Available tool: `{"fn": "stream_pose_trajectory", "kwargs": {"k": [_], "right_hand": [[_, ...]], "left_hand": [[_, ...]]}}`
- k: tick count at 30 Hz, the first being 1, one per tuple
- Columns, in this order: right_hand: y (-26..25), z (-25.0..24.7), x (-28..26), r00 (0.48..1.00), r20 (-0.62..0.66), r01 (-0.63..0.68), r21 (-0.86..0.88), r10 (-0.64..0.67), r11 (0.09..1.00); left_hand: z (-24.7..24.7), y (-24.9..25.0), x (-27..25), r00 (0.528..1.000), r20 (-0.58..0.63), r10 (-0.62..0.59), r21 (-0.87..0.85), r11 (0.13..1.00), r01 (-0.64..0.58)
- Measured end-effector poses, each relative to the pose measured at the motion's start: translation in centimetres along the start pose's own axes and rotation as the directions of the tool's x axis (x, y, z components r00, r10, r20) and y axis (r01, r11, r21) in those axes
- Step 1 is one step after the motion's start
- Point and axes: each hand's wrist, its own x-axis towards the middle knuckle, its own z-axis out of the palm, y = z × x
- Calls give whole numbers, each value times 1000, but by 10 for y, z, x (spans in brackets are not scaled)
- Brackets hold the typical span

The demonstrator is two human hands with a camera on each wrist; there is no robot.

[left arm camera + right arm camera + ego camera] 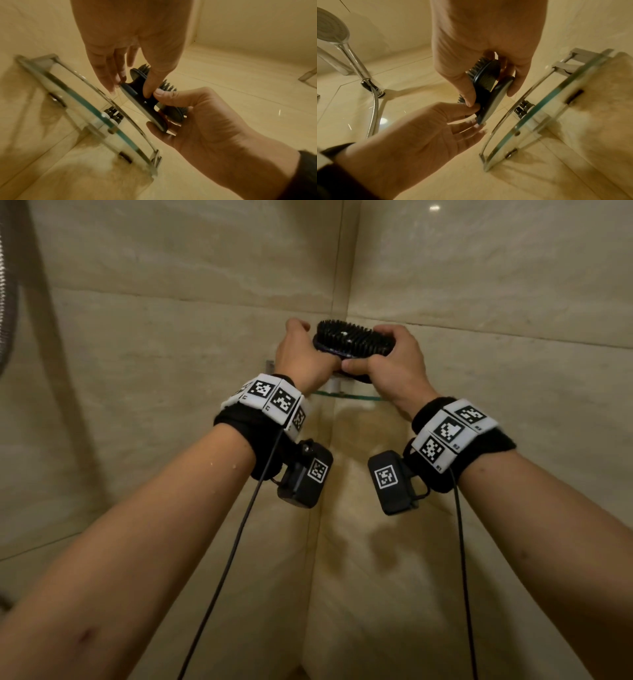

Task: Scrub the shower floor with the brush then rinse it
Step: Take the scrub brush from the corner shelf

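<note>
A black scrub brush (352, 340) is held bristles-up in the shower corner, just above a glass corner shelf (342, 396). My left hand (303, 352) grips its left end and my right hand (390, 357) grips its right end. In the left wrist view my left hand (129, 88) pinches the brush (136, 79) by its flat back plate, thumb on one side and fingers on the other. In the right wrist view my right hand (490, 97) curls round the brush (488, 79) with its thumb on the grooved back. The shower floor is out of view.
The glass shelf (82, 100) with its metal rail sits close under the hands, and small dark-capped bottles (113, 115) lie on it. A chrome shower head (330, 28) with its hose (373, 115) hangs on the wall to the left. Beige tiled walls (479, 302) meet behind the brush.
</note>
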Motion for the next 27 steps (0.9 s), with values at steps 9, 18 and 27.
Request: {"fn": "stream_pose_trajectory", "kwargs": {"k": [9,18,27], "right_hand": [[0,22,-112,984,-22,-175,7,175,985],[2,-8,-219,966,20,-258,-38,259,965],[17,-89,-323,799,223,-529,703,559,475]], "left_hand": [[-30,-45,-81,961,121,-248,-134,955,263],[-53,-49,-190,839,316,-442,-473,694,543],[-26,-18,-312,769,418,-483,-464,615,638]]}}
